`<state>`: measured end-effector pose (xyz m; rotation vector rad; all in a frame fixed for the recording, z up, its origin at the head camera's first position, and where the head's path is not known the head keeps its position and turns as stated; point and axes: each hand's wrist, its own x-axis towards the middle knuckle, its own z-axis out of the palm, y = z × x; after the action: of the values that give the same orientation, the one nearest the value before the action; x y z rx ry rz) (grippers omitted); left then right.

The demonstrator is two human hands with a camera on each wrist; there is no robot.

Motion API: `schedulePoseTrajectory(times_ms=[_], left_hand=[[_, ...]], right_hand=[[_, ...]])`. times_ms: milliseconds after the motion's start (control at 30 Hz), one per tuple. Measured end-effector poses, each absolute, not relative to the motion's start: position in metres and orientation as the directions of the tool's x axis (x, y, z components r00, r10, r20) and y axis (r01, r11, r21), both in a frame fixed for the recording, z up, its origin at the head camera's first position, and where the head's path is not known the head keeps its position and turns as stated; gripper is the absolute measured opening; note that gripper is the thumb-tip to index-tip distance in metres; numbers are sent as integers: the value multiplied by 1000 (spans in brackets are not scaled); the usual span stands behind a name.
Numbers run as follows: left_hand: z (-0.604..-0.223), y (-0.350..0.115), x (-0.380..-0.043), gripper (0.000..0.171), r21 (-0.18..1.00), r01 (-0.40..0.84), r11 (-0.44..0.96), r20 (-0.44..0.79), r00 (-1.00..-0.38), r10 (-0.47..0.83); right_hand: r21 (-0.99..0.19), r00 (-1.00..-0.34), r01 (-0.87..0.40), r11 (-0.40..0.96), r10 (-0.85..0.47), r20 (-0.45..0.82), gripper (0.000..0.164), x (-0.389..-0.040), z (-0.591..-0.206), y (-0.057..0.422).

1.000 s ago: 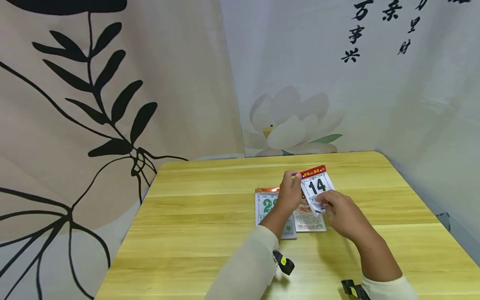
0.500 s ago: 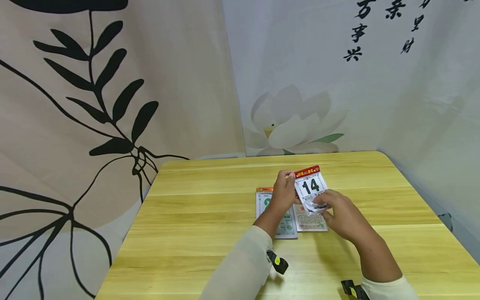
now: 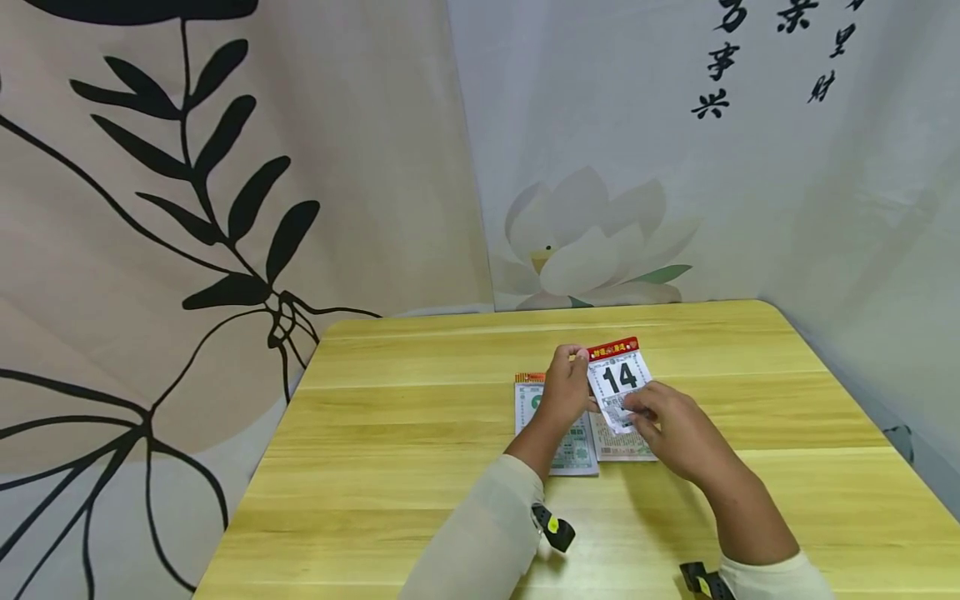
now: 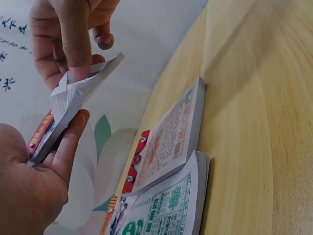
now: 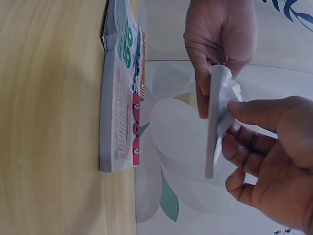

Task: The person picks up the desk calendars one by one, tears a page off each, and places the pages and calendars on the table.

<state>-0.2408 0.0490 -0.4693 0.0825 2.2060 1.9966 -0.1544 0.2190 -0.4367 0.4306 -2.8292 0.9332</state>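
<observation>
A small tear-off calendar (image 3: pixel 619 377) with a red header and a black 14 is held up, tilted, above the table. My left hand (image 3: pixel 566 390) grips it along its left side near the header. At the lower right part, my right hand (image 3: pixel 678 429) pinches the top sheets between thumb and fingers. In the left wrist view those sheets (image 4: pixel 62 100) look creased and lifted from the pad. Beneath lie two thicker calendar pads: one with green print (image 4: pixel 168 208), partly hidden by my left forearm in the head view, and one with red print (image 4: pixel 168 134).
The pads lie side by side on a light wooden table (image 3: pixel 360 467). Behind its far edge hangs a cloth backdrop (image 3: pixel 390 167) with printed leaves, a lotus and characters. Black wrist straps (image 3: pixel 555 529) sit at both cuffs.
The held calendar and my left hand have shifted a little to the left, then slightly down. My right fingers stay at the lower sheets and have moved slightly left with them.
</observation>
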Motion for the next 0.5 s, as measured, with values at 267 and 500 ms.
schedulePoseTrajectory(times_ms=[267,500], left_hand=[[-469,45,-238,42,990,-81,113,-99,-982,164],[-469,43,-236,40,990,-72,119,-90,-985,150]], right_hand=[[-504,-931,-344,792,-217,294,13,-158,-443,213],[-501,-911,-379,778,-216,352,8,-158,-446,206]])
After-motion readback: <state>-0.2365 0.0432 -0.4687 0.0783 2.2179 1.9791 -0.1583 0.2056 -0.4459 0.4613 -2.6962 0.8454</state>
